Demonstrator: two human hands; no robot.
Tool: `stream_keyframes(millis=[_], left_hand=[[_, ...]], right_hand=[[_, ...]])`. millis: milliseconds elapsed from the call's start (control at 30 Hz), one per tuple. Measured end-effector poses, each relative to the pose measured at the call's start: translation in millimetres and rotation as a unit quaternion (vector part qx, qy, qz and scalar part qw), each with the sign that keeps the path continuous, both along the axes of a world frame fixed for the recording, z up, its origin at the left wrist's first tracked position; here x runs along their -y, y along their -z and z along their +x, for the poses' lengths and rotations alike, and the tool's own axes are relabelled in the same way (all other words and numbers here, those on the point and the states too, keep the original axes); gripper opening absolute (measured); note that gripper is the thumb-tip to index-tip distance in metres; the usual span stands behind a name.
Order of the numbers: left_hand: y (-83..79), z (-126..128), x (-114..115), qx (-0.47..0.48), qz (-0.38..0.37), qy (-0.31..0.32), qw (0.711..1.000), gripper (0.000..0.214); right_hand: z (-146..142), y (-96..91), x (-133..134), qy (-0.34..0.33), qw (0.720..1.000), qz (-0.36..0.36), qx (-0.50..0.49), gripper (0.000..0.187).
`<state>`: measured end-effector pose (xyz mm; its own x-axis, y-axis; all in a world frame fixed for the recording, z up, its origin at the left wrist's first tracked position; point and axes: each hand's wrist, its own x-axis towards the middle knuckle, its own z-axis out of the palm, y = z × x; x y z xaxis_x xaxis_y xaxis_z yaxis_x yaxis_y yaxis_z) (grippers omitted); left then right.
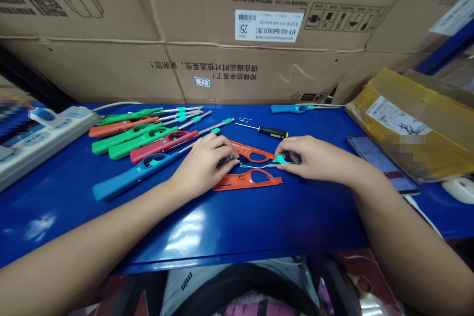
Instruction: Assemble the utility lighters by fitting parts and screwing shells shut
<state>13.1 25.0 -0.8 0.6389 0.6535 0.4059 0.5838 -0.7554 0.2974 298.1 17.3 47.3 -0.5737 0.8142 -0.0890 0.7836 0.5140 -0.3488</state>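
My left hand [205, 163] rests fingers-down on the rear orange lighter shell half [252, 151], pinching dark inner parts at its left end. My right hand [309, 158] pinches a small teal piece [281, 159] at the metal nozzle end, where thin wires run between the hands. A second orange shell half [247, 180] lies open side up just in front, touching neither hand.
Several assembled long lighters, green, red and blue [140, 140], lie in a row at left. A screwdriver [267, 131] and a blue lighter [296, 107] lie behind. Power strip [40, 133] far left; phone [381, 163], yellow parcel [411, 123] and white mouse [459, 188] at right. Cardboard boxes [222, 29] wall the back.
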Motion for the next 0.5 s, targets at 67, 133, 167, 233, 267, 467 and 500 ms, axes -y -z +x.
stream_keyframes(millis=[67, 133, 167, 233, 267, 467, 500], left_hand=[[-1.5, 0.3, 2.1, -0.013, 0.015, 0.003, 1.000, 0.018], [-1.7, 0.4, 2.8, -0.021, 0.025, 0.003, 0.999, 0.019], [-1.4, 0.3, 2.4, -0.020, 0.028, 0.002, 0.999, 0.018], [-1.0, 0.0, 1.0, -0.006, 0.027, 0.001, 1.000, 0.016], [-1.2, -0.3, 0.2, 0.007, 0.024, -0.001, 1.000, 0.016], [-11.5, -1.3, 2.2, 0.084, -0.003, -0.004, 0.996, 0.013], [-13.5, -1.3, 3.5, 0.087, -0.009, 0.003, 0.996, 0.013]], right_hand=[[-2.6, 0.0, 0.8, -0.006, 1.000, -0.011, 0.013, 0.010], [-4.8, 0.2, 1.0, -0.013, 1.000, -0.020, 0.017, 0.012], [-5.1, 0.2, 0.9, -0.017, 1.000, -0.020, 0.017, 0.014], [-4.0, -0.7, 0.6, -0.024, 1.000, -0.014, 0.007, 0.017], [-2.8, -1.5, 0.4, -0.027, 1.000, -0.012, -0.003, 0.018], [5.4, -10.9, 2.8, -0.036, 0.997, -0.033, -0.063, 0.018], [6.3, -12.5, 3.6, -0.038, 0.997, -0.044, -0.060, 0.017]])
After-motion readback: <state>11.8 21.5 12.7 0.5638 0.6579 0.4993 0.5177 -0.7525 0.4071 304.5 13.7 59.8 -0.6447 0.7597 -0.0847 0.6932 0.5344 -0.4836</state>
